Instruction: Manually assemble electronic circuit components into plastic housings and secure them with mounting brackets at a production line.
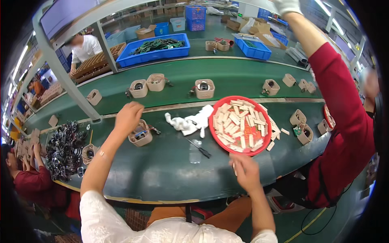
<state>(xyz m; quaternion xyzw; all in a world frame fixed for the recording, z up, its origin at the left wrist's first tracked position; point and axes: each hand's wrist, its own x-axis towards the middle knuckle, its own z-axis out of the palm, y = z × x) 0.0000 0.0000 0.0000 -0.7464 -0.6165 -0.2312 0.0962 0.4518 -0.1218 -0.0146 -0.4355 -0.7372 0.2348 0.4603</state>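
Observation:
My left hand rests on top of a beige plastic housing with small wired parts inside, standing on the green table. My right hand hovers at the near rim of a red round tray heaped with small beige rectangular pieces. Its fingers pinch one such beige piece, partly hidden by the hand. A white cloth lies between the housing and the tray.
A small screwdriver and a clear plastic piece lie near the tray. Several beige housings ride the green conveyor. A pile of dark rings sits left. A red-sleeved person reaches upward at right; other workers sit left and beyond.

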